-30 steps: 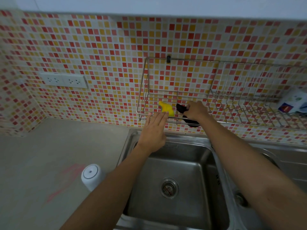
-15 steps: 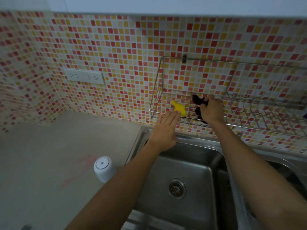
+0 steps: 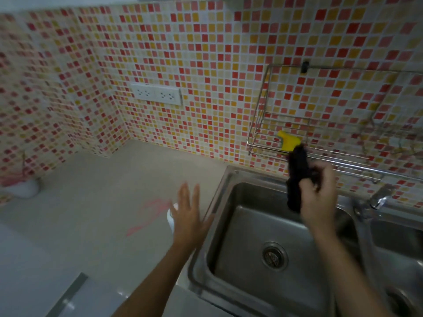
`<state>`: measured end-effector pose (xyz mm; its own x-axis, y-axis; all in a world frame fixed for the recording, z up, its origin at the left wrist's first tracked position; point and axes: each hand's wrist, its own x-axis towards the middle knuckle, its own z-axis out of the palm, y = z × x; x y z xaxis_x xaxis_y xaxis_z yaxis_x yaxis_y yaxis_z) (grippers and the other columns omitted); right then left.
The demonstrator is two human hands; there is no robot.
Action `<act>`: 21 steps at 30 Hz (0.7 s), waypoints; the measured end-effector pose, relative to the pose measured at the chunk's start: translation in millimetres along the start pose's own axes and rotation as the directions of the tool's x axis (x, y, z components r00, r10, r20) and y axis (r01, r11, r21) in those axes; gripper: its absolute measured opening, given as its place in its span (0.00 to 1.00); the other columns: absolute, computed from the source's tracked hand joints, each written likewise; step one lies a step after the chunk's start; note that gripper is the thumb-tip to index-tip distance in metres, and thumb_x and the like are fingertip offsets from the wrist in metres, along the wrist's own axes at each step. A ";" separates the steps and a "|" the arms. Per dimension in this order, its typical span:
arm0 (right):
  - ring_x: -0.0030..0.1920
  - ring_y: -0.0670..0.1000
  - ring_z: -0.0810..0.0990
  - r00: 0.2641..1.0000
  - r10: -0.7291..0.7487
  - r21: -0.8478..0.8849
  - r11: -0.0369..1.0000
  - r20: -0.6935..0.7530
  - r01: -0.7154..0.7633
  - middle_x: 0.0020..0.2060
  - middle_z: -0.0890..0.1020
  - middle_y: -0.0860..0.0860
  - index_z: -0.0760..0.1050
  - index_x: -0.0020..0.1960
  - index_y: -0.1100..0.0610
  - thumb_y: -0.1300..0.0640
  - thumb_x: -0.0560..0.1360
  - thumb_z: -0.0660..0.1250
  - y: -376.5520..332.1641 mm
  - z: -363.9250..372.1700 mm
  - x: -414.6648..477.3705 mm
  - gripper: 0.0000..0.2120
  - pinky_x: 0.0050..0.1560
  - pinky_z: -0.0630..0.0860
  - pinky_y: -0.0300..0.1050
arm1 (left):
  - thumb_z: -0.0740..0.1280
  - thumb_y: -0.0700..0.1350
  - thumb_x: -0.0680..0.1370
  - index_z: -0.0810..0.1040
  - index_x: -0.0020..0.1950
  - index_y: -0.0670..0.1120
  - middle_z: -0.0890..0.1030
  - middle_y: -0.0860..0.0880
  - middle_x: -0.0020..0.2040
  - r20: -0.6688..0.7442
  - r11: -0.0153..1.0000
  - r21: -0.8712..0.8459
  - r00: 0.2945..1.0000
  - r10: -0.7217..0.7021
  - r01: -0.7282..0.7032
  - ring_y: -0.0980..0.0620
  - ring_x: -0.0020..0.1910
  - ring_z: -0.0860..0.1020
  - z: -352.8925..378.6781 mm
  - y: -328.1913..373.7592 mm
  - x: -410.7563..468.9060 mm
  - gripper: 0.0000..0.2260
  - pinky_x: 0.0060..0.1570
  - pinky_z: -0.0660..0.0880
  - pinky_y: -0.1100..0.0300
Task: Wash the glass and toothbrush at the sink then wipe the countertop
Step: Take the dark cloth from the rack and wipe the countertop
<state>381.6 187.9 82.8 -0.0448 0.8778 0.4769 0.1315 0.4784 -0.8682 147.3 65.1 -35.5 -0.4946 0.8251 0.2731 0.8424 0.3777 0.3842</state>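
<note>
My right hand (image 3: 318, 193) is closed around a dark cloth (image 3: 296, 177), which hangs over the back of the steel sink (image 3: 251, 227). With fingers spread and nothing in it, my left hand (image 3: 187, 213) hovers over the grey countertop (image 3: 91, 213) by the sink's left rim. It hides most of an upturned white glass (image 3: 169, 216). A pink smear (image 3: 148, 216) marks the countertop just left of that hand. No toothbrush is visible.
A wire rack (image 3: 320, 152) on the tiled wall holds a yellow sponge (image 3: 289, 140). A tap (image 3: 380, 197) stands at the sink's back right, with a second basin (image 3: 398, 248) beyond. A white pot (image 3: 25, 188) sits far left. Wall sockets (image 3: 156, 93) are above the counter.
My right hand has pulled the dark cloth off the rack and down over the sink. My left hand has dropped from the rack toward the counter. The view has swung left.
</note>
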 end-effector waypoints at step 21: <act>0.47 0.54 0.78 0.819 0.551 -0.136 0.809 -0.164 -0.572 0.47 0.80 0.53 0.72 0.54 0.50 0.62 0.78 0.58 104.8 228.4 -146.6 0.10 0.46 0.74 0.50 | 0.81 0.41 0.64 0.67 0.64 0.57 0.75 0.55 0.62 0.297 0.605 -0.760 0.955 -0.001 0.237 0.63 0.61 0.75 44.4 -140.4 -2.4 0.35 0.61 0.72 0.66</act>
<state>175.8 114.8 -109.4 0.1982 0.9780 -0.0652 0.2670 -0.1179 -0.9565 39.8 28.6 -129.3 -0.4093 0.9124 -0.0012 0.2303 0.1046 0.9675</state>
